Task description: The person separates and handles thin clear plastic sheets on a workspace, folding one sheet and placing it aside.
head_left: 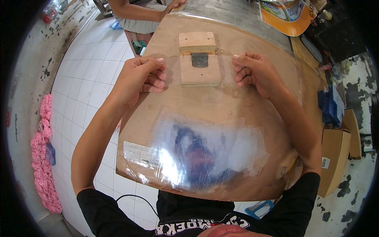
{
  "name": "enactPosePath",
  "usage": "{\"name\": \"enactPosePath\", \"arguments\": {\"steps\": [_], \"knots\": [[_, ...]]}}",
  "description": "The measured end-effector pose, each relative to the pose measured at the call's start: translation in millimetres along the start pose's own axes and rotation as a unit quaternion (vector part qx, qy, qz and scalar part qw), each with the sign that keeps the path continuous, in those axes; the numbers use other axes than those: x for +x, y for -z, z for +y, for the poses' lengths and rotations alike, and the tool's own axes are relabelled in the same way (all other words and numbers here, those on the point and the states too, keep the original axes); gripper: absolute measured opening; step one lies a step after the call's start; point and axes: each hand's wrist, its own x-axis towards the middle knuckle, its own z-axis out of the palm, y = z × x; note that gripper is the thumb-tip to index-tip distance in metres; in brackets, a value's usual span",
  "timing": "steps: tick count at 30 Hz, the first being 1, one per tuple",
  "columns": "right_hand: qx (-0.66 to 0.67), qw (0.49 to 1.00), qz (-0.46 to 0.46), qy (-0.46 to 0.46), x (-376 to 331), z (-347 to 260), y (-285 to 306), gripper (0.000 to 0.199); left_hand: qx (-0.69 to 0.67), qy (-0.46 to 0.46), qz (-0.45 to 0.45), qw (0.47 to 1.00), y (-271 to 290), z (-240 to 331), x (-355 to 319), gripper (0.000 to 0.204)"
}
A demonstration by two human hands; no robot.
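Both hands hover over the brown cardboard-covered table, one on each side of a light wooden block (200, 75). My left hand (148, 75) is on its left, thumb pressed to the curled fingers in a pinch. Across from it, my right hand (251, 74) pinches in the same way. Whatever is between the fingertips, if anything, is too thin or clear to make out. The block has two flat parts with a slot between them, and a dark grey rectangular piece (200, 60) lies at the slot. Neither hand touches the block.
Clear plastic sheeting (237, 146) covers the table's near part and glares. Another person's arm (138, 11) rests at the far left edge. An orange cap-shaped item (286, 23) lies far right. Cardboard boxes (334, 162) stand at right; a pink bundle (42, 158) lies along the left wall.
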Motion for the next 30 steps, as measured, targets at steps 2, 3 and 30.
{"name": "enactPosePath", "arguments": {"steps": [2, 3, 30], "knots": [[-0.001, 1.000, 0.001, 0.005, -0.5, 0.2, -2.2, 0.022, 0.004, -0.001, 0.004, 1.000, 0.4, -0.6, -0.5, 0.023], [-0.003, 1.000, 0.002, 0.008, -1.2, -0.6, -2.7, 0.022, 0.006, -0.003, 0.006, 1.000, 0.3, -0.3, -0.8, 0.022], [0.014, 1.000, 0.018, -0.003, -2.8, 1.2, -1.7, 0.019, -0.020, -0.010, 0.000, 1.000, 3.2, -2.4, -1.5, 0.023]]}}
